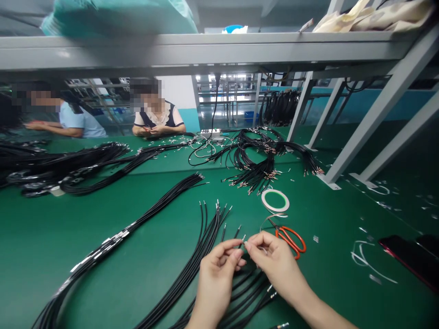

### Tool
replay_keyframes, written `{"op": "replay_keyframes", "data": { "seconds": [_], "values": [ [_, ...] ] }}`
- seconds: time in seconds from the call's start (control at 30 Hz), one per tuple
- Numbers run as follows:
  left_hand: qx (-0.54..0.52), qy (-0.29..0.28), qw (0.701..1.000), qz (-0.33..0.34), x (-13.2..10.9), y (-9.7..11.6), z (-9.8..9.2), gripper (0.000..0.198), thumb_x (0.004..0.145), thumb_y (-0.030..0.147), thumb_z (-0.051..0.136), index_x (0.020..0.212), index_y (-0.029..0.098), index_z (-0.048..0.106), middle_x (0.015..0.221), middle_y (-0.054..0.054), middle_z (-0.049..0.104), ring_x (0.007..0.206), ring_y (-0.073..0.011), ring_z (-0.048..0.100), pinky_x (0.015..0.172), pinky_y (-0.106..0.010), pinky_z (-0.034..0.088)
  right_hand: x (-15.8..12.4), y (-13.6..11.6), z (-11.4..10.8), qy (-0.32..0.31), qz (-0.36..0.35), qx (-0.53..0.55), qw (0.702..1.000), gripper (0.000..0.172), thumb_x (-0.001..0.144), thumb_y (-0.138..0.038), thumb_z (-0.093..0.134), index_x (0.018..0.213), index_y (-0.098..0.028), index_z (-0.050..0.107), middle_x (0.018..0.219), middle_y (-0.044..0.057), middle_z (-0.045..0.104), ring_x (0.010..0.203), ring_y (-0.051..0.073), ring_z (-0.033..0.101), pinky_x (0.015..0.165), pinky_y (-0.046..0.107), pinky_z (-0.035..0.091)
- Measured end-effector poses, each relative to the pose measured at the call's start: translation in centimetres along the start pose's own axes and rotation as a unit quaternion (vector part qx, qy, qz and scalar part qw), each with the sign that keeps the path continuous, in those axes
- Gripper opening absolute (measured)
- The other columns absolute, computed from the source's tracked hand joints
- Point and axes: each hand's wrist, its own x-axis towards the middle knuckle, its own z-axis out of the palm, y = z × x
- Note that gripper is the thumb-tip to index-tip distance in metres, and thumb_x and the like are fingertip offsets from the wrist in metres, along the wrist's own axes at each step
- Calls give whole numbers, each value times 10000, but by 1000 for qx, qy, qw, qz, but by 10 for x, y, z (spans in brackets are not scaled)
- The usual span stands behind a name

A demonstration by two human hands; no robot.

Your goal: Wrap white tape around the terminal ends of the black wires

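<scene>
My left hand (219, 269) pinches a black cable (240, 245) close to its silver-tipped end, between thumb and forefinger. Right beside it, my right hand (274, 260) has thumb and forefinger closed at that same tip; what they pinch is too small to make out. A pale thin strip shows by the right fingers. Loose black cables (192, 274) with metal ends run under and left of my hands. Scissors (303, 243) with orange handles lie just beyond my right hand, and behind them is a roll of tape (264, 201) with a green inner ring.
A long cable bundle (144, 219) lies to the left, with more piles (254, 169) further back. Metal legs (370, 114) and a shelf beam (206, 50) frame the green table (113, 283). A dark phone (411, 260) lies right. Two people sit opposite.
</scene>
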Motion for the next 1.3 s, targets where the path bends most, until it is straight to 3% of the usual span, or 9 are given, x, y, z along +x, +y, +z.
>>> {"op": "replay_keyframes", "data": {
  "seconds": [0.1, 0.2, 0.57, 0.73, 0.93, 1.13, 1.23, 1.3],
  "values": [
    [-49, 6, 998, -29, 2, 5, 0, 312, 646, 322, 766, 887, 132, 709, 652, -29, 696, 579, -145, 655, 556, -229, 525, 0, 2, 0, 5, 17, -12, 1000, 254, 799, -390, 646, 691, -163, 610, 576, -36, 544, 504, 102, 463, 496, 223, 372],
    [-73, -2, 996, -52, 3, 6, -1, 335, 626, 327, 786, 885, 130, 708, 654, -29, 697, 568, -128, 646, 549, -213, 518, -1, 3, 0, 7, 13, -18, 1000, 270, 796, -408, 648, 698, -158, 619, 608, -20, 577, 540, 116, 496, 525, 231, 391],
    [-86, -46, 993, -66, 6, 1, -7, 326, 693, 336, 746, 935, 126, 685, 717, -38, 680, 538, -82, 584, 506, -168, 481, 0, 6, 1, 8, -2, -24, 1000, 251, 822, -384, 629, 734, -150, 621, 666, 2, 615, 612, 132, 535, 570, 233, 405],
    [-44, 18, 998, -33, 3, 9, 2, 338, 650, 385, 763, 861, 133, 679, 595, 22, 591, 418, -43, 452, 345, -118, 334, -3, 0, 4, 11, -8, -30, 999, 225, 837, -359, 614, 746, -153, 615, 662, -9, 583, 600, 119, 506, 555, 223, 389],
    [-25, 56, 998, -27, 1, 12, 7, 349, 635, 410, 775, 803, 123, 671, 492, 45, 535, 386, -25, 401, 342, -106, 287, -5, 3, 7, 3, -9, -42, 999, 221, 851, -369, 597, 779, -161, 619, 589, -35, 521, 490, 84, 432, 459, 196, 352],
    [-68, 31, 995, -60, 3, 11, 2, 296, 707, 401, 731, 787, 126, 654, 503, 59, 506, 384, -7, 336, 348, -101, 249, 0, 17, 7, -9, -18, -57, 998, 232, 864, -398, 566, 804, -174, 582, 635, -20, 547, 480, 96, 495, 427, 198, 402],
    [-104, -14, 991, -87, 6, 8, -2, 288, 715, 392, 731, 784, 124, 649, 550, 52, 528, 383, 2, 325, 345, -103, 253, -1, 16, 6, -10, -13, -29, 999, 186, 856, -376, 573, 927, -207, 537, 869, 23, 602, 518, 106, 560, 416, 210, 451],
    [-109, -26, 989, -92, 8, 7, -4, 286, 710, 382, 739, 788, 122, 649, 587, 44, 550, 392, 3, 353, 349, -103, 273, -3, 13, 5, -30, -6, -28, 999, 281, 878, -318, 542, 1143, -254, 472, 835, -1, 606, 512, 111, 572, 442, 223, 473]
  ]
}}
